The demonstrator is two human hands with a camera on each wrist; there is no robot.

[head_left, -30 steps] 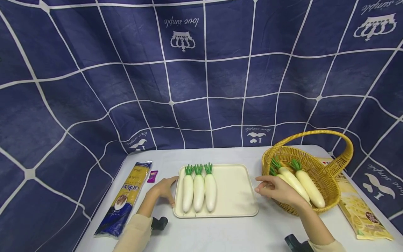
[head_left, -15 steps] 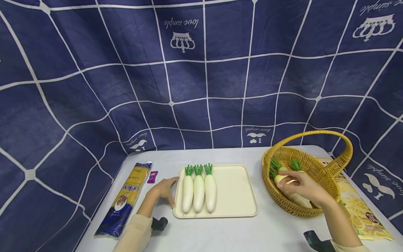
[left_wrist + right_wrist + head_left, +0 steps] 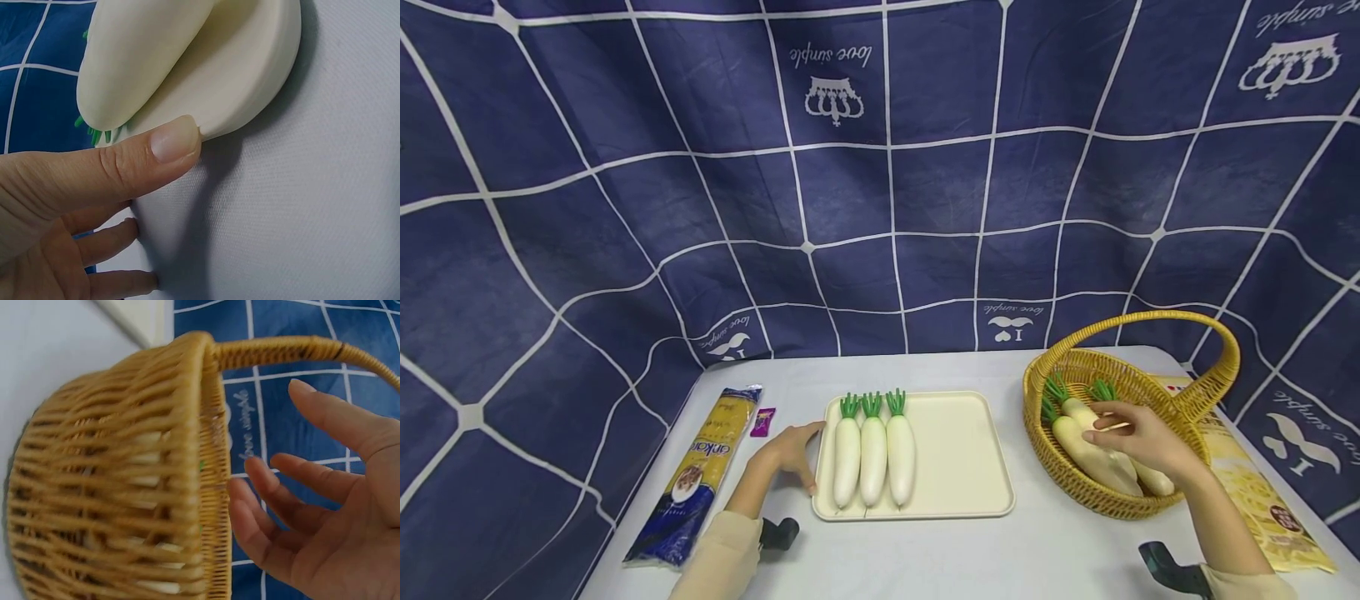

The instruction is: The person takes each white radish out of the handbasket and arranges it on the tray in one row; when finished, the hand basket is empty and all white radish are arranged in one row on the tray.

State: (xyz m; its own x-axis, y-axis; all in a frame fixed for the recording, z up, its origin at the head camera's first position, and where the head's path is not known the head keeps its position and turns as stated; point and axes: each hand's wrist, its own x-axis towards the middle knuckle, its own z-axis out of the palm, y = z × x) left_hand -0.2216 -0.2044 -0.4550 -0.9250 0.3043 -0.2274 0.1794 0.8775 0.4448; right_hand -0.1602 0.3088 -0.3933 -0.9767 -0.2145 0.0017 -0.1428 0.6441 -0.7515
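Observation:
Three white radishes (image 3: 872, 467) with green tops lie side by side in the left half of a cream tray (image 3: 958, 454). At the tray's left edge is my left hand (image 3: 792, 454), fingers spread; in the left wrist view its thumb (image 3: 175, 139) touches the rim. My right hand (image 3: 1138, 435) hovers over the wicker basket (image 3: 1108, 502), fingers loosely bent. Nothing is between those fingers (image 3: 309, 515) in the right wrist view. Below the hand, more white radishes (image 3: 1078, 450) lie in the basket, partly hidden by it.
The basket's tall arched handle (image 3: 1228, 367) rises at its right. A yellow noodle packet (image 3: 1262, 500) lies partly behind the basket. On the left are a blue and yellow pasta packet (image 3: 700, 475) and a small purple packet (image 3: 763, 422). A blue curtain (image 3: 940, 192) hangs behind the table.
My right hand has moved right, from the gap between tray and basket to above the radishes in the basket. The left hand and the tray have stayed put.

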